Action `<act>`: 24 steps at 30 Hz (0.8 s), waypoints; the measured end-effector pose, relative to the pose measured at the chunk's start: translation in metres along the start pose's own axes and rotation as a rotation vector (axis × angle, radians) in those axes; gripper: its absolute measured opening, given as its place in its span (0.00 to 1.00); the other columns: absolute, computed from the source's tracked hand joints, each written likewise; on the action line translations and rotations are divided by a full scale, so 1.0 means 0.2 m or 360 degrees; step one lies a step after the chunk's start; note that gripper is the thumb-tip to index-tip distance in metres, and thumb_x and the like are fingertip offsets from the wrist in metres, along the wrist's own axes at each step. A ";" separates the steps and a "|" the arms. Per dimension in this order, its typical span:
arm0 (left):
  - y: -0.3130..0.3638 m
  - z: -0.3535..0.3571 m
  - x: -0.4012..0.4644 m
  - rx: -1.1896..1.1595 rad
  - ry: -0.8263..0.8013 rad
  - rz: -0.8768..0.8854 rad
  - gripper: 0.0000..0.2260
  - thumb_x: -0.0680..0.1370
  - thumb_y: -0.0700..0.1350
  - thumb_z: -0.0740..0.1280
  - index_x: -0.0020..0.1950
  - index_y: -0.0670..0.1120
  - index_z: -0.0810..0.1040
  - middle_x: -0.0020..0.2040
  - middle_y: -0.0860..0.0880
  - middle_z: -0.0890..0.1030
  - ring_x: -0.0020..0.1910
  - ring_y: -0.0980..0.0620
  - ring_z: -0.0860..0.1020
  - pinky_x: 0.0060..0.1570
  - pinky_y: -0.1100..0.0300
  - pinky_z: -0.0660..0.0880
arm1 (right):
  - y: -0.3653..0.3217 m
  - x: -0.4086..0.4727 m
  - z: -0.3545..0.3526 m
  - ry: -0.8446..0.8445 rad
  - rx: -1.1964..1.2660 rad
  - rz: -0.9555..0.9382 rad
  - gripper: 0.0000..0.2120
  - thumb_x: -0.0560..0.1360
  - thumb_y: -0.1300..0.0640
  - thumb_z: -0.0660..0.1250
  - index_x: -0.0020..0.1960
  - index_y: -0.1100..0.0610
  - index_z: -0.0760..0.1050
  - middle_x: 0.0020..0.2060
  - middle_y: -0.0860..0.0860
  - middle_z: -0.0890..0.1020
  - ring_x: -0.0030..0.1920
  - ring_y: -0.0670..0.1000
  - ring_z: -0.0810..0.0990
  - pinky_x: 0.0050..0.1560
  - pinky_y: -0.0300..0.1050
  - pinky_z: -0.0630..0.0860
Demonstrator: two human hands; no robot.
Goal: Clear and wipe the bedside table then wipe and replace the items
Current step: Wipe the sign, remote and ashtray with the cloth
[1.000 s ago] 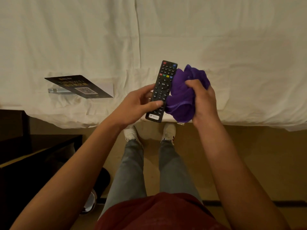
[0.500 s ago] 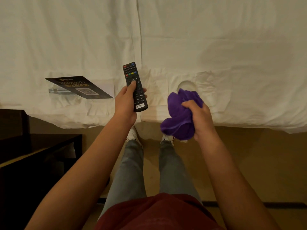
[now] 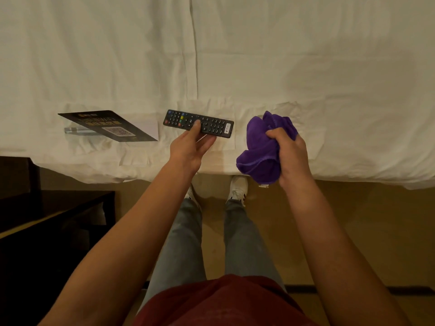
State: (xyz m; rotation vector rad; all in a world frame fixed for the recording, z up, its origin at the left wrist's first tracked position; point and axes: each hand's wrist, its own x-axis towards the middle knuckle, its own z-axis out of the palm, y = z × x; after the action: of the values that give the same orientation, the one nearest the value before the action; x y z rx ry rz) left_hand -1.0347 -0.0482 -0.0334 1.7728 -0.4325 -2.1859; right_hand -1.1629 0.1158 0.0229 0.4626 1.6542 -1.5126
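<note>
holding remote [image 3: 199, 123] in left hand [image 3: 190, 147] over bed [image 3: 306, 67] | purple cloth [image 3: 263, 147] bunched in right hand [image 3: 290, 156] at 3 o'clock | next, judged: remote to be replaced on bedside table [image 3: 58, 208], 8 o'clock

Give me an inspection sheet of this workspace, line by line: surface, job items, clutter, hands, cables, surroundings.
Surface: white bed sheet, wrinkled near its front edge, serving as the holding area.
Job's things: black remote lying sideways over the sheet; purple cloth bunched up; black QR card flat on the sheet, left of the remote, with a clear stand showing at its left edge.
Clutter: nothing seen.
Hands: left hand grips the remote, thumb on the buttons; right hand clutches the cloth.
Cables: nothing seen.
Surroundings: dark bedside table at lower left, tan floor, person's legs below.
</note>
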 end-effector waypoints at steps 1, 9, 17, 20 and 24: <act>-0.02 0.01 0.02 -0.0027 0.0039 -0.0034 0.07 0.81 0.39 0.70 0.57 0.38 0.79 0.52 0.39 0.86 0.49 0.44 0.87 0.44 0.54 0.84 | 0.00 0.00 -0.01 0.0005 -0.0001 0.0007 0.10 0.73 0.59 0.74 0.53 0.49 0.81 0.41 0.46 0.86 0.41 0.48 0.87 0.39 0.43 0.82; -0.14 0.03 0.16 -0.0047 0.0201 -0.0142 0.03 0.81 0.35 0.67 0.54 0.38 0.79 0.42 0.40 0.85 0.40 0.46 0.87 0.36 0.56 0.84 | 0.05 0.02 -0.07 0.0042 -0.0057 0.0034 0.10 0.73 0.59 0.74 0.53 0.51 0.81 0.38 0.44 0.87 0.39 0.47 0.87 0.37 0.41 0.81; -0.13 -0.06 0.19 0.0464 0.0145 -0.0197 0.05 0.82 0.39 0.67 0.49 0.39 0.78 0.35 0.45 0.82 0.32 0.50 0.86 0.33 0.60 0.82 | 0.03 0.06 -0.11 0.0039 -0.0037 0.0028 0.09 0.74 0.59 0.74 0.51 0.48 0.81 0.38 0.43 0.87 0.40 0.46 0.87 0.38 0.41 0.82; -0.12 -0.07 0.17 0.0824 0.0272 -0.0093 0.11 0.82 0.46 0.69 0.45 0.40 0.78 0.30 0.46 0.80 0.24 0.51 0.81 0.24 0.62 0.77 | 0.02 0.08 -0.13 0.0067 -0.0015 0.0014 0.11 0.73 0.59 0.74 0.54 0.50 0.81 0.43 0.46 0.86 0.41 0.47 0.87 0.39 0.41 0.82; -0.11 0.00 0.11 0.1452 0.0274 0.0392 0.15 0.82 0.53 0.65 0.42 0.44 0.79 0.33 0.48 0.78 0.30 0.49 0.77 0.31 0.57 0.75 | -0.02 0.09 -0.18 0.0104 0.0036 -0.0014 0.12 0.73 0.59 0.74 0.55 0.50 0.81 0.44 0.47 0.87 0.45 0.50 0.88 0.41 0.43 0.82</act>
State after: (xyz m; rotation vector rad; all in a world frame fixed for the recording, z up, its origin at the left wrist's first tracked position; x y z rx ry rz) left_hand -1.0402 -0.0364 -0.0624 2.1111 -1.6976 -1.7359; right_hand -1.1879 0.1453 0.0088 0.5222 1.6927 -1.5389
